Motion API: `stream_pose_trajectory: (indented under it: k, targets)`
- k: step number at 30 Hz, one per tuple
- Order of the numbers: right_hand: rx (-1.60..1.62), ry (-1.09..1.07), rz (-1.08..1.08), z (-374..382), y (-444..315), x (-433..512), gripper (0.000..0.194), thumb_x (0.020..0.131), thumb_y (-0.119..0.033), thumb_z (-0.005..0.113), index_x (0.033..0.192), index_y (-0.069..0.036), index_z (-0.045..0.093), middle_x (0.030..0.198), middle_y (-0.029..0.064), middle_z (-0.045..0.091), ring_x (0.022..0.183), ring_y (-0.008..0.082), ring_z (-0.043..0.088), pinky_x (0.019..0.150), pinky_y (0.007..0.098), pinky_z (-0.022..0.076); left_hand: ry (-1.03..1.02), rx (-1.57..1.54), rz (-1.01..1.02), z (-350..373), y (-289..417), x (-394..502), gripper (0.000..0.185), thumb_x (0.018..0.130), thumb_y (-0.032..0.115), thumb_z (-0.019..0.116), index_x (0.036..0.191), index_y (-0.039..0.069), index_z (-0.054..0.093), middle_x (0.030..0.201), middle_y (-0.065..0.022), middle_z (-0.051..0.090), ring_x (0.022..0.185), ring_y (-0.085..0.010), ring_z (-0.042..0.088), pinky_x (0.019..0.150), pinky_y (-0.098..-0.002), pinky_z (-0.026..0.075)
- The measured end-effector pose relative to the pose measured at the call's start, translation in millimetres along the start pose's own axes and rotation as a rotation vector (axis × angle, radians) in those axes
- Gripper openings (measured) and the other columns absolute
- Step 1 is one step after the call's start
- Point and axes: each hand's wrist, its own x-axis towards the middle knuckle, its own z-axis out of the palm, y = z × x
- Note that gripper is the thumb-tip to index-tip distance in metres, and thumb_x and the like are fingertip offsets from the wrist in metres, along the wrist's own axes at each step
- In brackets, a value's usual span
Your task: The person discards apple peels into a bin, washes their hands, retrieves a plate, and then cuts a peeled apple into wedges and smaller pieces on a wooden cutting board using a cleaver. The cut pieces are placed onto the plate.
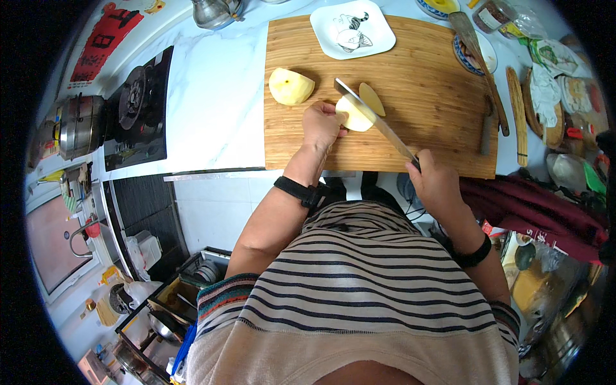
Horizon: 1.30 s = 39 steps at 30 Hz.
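Note:
My left hand grips the left side of a peeled potato piece on a bamboo cutting board. In my right hand is the handle of a kitchen knife, its blade slanting up and left over the right part of that piece. A thin potato slice lies just right of the blade. To the left, a larger cut piece of peeled potato rests on the board. Whether the blade is in the potato, I cannot tell.
A white plate with a cat drawing sits at the board's far edge. A wooden spatula leans over a blue-rimmed bowl at right. Beside the board lies a bundle of thin sticks. The black stove is at left, with a steel pot.

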Motion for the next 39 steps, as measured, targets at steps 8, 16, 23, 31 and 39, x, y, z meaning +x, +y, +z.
stream_pose_trajectory:
  k: [8,16,23,31,39]
  targets:
    - [-0.048,-0.015,-0.047,1.5,-3.7,1.1,0.025,0.093,-0.026,0.059,0.087,-0.004,0.051,0.07,0.0198,0.065,0.064,0.0395,0.065,0.057,0.0493,0.0516,-0.009,0.01,0.024,0.0,-5.3,2.7,0.017,0.083,-0.001,0.072,0.089,-0.001,0.056,0.084,-0.0088,0.063,0.068,-0.0177,0.064,0.051,-0.0267,0.057]
    - [-0.1,-0.112,-0.01,-8.5,-16.4,8.4,0.025,0.094,-0.026,0.058,0.09,-0.003,0.05,0.07,0.0203,0.065,0.064,0.0399,0.066,0.057,0.0498,0.052,-0.019,0.077,0.066,-1.1,-10.6,6.1,0.015,0.084,-0.001,0.072,0.087,-0.001,0.057,0.082,-0.0077,0.062,0.068,-0.0168,0.064,0.052,-0.0265,0.057]
    - [-0.131,-0.172,0.011,4.5,-15.1,23.7,0.025,0.095,-0.027,0.057,0.09,-0.003,0.051,0.068,0.0188,0.066,0.063,0.0379,0.066,0.055,0.0487,0.0522,-0.051,0.196,0.173,-5.1,-25.4,15.4,0.016,0.084,0.0,0.072,0.086,-0.001,0.056,0.081,-0.0072,0.061,0.068,-0.0157,0.063,0.054,-0.0263,0.056]
    - [-0.042,-0.066,0.005,32.0,2.7,17.7,0.026,0.095,-0.029,0.058,0.09,-0.003,0.052,0.075,0.019,0.067,0.068,0.0384,0.066,0.06,0.0487,0.0517,0.01,0.363,0.322,-6.3,-34.3,15.0,0.021,0.083,0.004,0.073,0.09,-0.002,0.055,0.079,-0.007,0.061,0.068,-0.0138,0.061,0.054,-0.0269,0.055]
    - [0.325,0.131,0.046,22.8,17.9,-8.7,0.025,0.093,-0.026,0.062,0.095,-0.002,0.053,0.075,0.0244,0.062,0.068,0.0451,0.062,0.059,0.05,0.0475,0.018,0.513,0.305,-9.2,-17.3,6.7,0.026,0.084,0.007,0.071,0.103,-0.006,0.058,0.085,-0.0137,0.067,0.072,-0.0169,0.065,0.056,-0.028,0.054]
